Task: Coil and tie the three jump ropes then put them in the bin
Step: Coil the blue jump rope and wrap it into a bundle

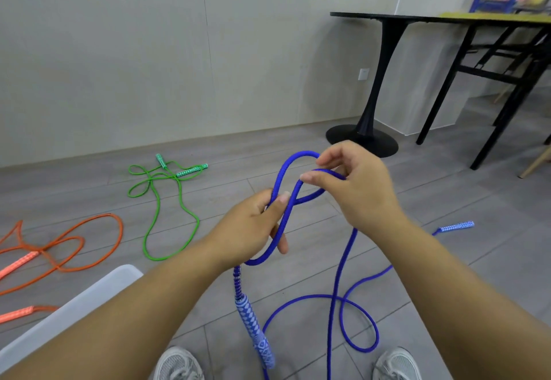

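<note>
Both hands hold the blue jump rope [340,284] in front of me. My left hand [253,227] grips a loop of it, and one patterned blue handle [255,329] hangs below that hand. My right hand [354,180] pinches the top of the loop between thumb and fingers. The rest of the blue rope trails in curls on the floor to its other handle [456,226] at the right. The green jump rope [167,200] lies loose on the floor near the wall. The orange jump rope [68,245] lies loose at the left. A white bin corner [89,296] shows at the lower left.
A black pedestal table [372,81] stands at the right by the wall, with a black-legged table [492,60] beyond it. My two grey shoes [179,363] are at the bottom edge. The floor is grey tile.
</note>
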### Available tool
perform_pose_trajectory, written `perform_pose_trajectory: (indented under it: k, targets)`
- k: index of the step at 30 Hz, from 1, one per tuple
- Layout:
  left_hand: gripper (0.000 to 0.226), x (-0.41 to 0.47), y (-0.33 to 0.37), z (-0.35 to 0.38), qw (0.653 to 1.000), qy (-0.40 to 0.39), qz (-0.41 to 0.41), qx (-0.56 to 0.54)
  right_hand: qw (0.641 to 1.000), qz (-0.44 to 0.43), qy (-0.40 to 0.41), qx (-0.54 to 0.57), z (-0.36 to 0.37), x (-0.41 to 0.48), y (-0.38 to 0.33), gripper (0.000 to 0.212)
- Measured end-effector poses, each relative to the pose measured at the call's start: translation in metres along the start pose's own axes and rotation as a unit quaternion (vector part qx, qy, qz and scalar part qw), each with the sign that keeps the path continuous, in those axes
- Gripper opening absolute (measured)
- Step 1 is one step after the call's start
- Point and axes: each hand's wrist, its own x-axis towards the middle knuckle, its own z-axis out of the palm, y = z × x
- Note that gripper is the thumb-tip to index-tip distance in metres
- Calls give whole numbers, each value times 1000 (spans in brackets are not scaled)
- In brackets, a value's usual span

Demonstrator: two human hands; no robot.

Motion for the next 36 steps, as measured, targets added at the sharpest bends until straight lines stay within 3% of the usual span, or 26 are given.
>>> perform_pose_trajectory:
  k: [4,7,12,17,21,29,33,36]
  targets:
    - [42,0,-2,-3,999,-36,6,-35,995,-49,46,-76,-8,2,4,29]
    - [22,2,-8,-7,999,-46,3,-22,990,-56,-8,-129,-16,7,9,30]
    - [24,6,-20,-26,1000,19,-6,-10,982,-5,-90,-167,-29,3,20,17]
    - [29,6,-32,-41,996,56,-16,-61,963,3,-120,-243,-43,4,37,29]
    - [31,7,-35,-49,992,74,-18,-99,951,29,-97,-292,-47,6,49,37]
    - [37,4,-24,-22,993,76,9,-86,988,102,-62,-102,6,-6,27,27]
    - [31,6,-24,-11,990,105,2,-96,980,187,-64,34,26,-7,20,25]
    - [23,11,-24,-8,980,151,-3,-130,972,203,-82,83,31,-14,14,21]
